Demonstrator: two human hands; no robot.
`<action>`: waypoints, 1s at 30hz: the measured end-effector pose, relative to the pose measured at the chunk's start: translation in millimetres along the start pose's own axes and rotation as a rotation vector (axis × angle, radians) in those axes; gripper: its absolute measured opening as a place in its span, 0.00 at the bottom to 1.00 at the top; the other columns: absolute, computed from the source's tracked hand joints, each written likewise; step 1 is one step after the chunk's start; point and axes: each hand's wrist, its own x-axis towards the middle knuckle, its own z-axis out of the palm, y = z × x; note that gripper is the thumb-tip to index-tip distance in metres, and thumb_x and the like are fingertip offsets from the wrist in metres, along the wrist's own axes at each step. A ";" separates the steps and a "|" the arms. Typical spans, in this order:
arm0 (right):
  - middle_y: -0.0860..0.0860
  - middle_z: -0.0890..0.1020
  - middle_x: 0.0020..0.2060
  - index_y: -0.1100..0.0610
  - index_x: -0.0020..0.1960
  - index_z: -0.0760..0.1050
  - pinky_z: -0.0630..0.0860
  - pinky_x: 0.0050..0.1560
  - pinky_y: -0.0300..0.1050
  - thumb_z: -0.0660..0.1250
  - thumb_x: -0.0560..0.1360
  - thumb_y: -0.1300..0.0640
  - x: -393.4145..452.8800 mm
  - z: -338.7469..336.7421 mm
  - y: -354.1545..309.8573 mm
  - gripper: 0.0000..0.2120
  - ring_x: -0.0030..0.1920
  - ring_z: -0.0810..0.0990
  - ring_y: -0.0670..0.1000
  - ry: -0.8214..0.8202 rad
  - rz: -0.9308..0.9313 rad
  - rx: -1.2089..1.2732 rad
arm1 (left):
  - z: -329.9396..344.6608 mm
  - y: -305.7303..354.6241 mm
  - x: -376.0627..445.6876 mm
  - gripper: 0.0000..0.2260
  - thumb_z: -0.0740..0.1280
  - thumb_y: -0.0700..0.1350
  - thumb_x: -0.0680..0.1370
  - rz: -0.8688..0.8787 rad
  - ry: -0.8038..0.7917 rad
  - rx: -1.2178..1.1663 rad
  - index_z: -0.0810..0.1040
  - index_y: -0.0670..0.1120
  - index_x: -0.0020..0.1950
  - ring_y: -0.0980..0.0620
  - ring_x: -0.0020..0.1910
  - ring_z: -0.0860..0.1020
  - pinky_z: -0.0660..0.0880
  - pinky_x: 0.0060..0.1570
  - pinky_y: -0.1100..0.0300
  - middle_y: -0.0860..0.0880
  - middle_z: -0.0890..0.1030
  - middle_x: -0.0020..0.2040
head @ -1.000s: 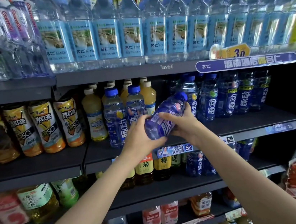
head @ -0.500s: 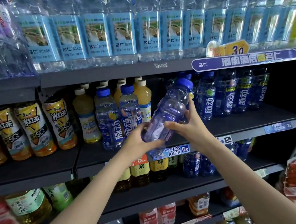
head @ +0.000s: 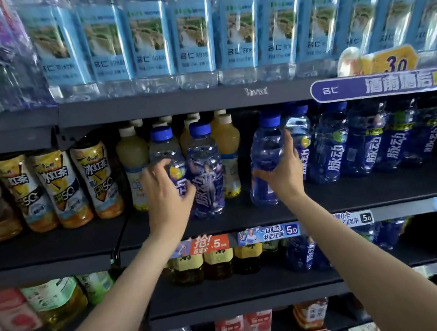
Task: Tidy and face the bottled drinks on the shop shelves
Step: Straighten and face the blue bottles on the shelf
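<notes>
My right hand (head: pixel 280 169) grips a blue sports-drink bottle (head: pixel 264 156) that stands upright on the middle shelf (head: pixel 273 212), its label turned away. My left hand (head: pixel 166 191) curls round another blue-capped bottle (head: pixel 167 155) further left. Right beside it stands a third blue bottle (head: pixel 205 172) with its label facing out. A row of matching blue bottles (head: pixel 361 143) fills the shelf to the right.
Orange iced-tea bottles (head: pixel 56 186) stand at the left, yellow juice bottles (head: pixel 134 165) behind the blue ones. Water bottles with light blue labels (head: pixel 192 35) line the top shelf. Price tags (head: pixel 268 233) run along the shelf edge. More drinks sit on the lower shelves (head: pixel 228 289).
The tilted blue bottle held in both hands has been stood upright on the shelf. My left hand let go of it and moved left onto another blue bottle. The camera moved closer.
</notes>
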 end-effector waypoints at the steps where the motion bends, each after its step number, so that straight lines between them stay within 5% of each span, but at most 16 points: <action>1: 0.60 0.68 0.68 0.51 0.77 0.50 0.69 0.60 0.53 0.77 0.66 0.60 6.7 6.8 2.2 0.49 0.66 0.70 0.61 0.002 0.020 -0.012 | 1.5 -1.5 2.8 0.23 0.72 0.38 0.71 -0.011 0.023 0.023 0.68 0.36 0.63 0.39 0.61 0.66 0.64 0.57 0.56 0.36 0.68 0.59; 5: 0.59 0.64 0.72 0.52 0.78 0.47 0.69 0.60 0.53 0.73 0.71 0.59 17.8 31.3 10.2 0.46 0.69 0.67 0.61 -0.005 0.077 -0.005 | 8.8 -12.4 15.1 0.29 0.73 0.41 0.70 -0.162 0.097 -0.009 0.65 0.35 0.66 0.39 0.63 0.64 0.62 0.60 0.56 0.35 0.66 0.63; 8: 0.59 0.64 0.72 0.55 0.78 0.44 0.70 0.57 0.51 0.71 0.73 0.60 7.3 41.2 29.5 0.44 0.67 0.68 0.60 -0.054 0.135 -0.046 | 20.7 -33.1 17.1 0.33 0.75 0.45 0.69 -0.246 -0.032 -0.087 0.63 0.33 0.66 0.39 0.63 0.68 0.64 0.61 0.56 0.35 0.71 0.61; 13: 0.58 0.65 0.70 0.57 0.78 0.45 0.72 0.53 0.52 0.69 0.75 0.59 14.9 57.3 45.5 0.41 0.65 0.70 0.61 -0.024 0.140 -0.224 | 25.3 -41.8 12.5 0.32 0.75 0.51 0.68 -0.226 -0.074 -0.079 0.66 0.34 0.62 0.41 0.58 0.72 0.70 0.57 0.53 0.38 0.73 0.57; 17: 0.60 0.65 0.70 0.59 0.77 0.47 0.72 0.55 0.55 0.68 0.75 0.61 44.4 79.2 45.6 0.39 0.65 0.71 0.63 -0.035 0.177 -0.300 | 24.4 -45.1 13.5 0.40 0.64 0.66 0.65 -0.177 -0.096 0.000 0.67 0.33 0.59 0.39 0.55 0.73 0.72 0.54 0.44 0.38 0.73 0.53; 24: 0.61 0.68 0.69 0.56 0.78 0.39 0.72 0.57 0.56 0.59 0.77 0.67 90.5 95.9 51.8 0.37 0.63 0.72 0.63 -0.098 0.255 -0.333 | 26.1 -52.6 14.4 0.29 0.71 0.56 0.69 -0.125 -0.126 0.031 0.66 0.38 0.58 0.46 0.52 0.73 0.68 0.46 0.61 0.42 0.71 0.51; 27: 0.64 0.71 0.64 0.61 0.76 0.48 0.72 0.59 0.56 0.65 0.77 0.59 80.8 83.8 45.4 0.36 0.63 0.72 0.63 -0.052 0.258 -0.141 | 22.3 -52.8 14.5 0.32 0.67 0.62 0.67 -0.114 -0.143 0.050 0.65 0.38 0.58 0.46 0.51 0.75 0.75 0.47 0.56 0.42 0.72 0.52; 30: 0.58 0.76 0.56 0.63 0.66 0.66 0.76 0.52 0.45 0.67 0.76 0.53 24.8 65.9 30.4 0.23 0.55 0.76 0.56 -0.010 -0.021 0.167 | 17.9 -51.2 14.6 0.32 0.66 0.63 0.67 -0.114 -0.166 0.102 0.65 0.38 0.57 0.45 0.49 0.76 0.77 0.45 0.52 0.43 0.71 0.51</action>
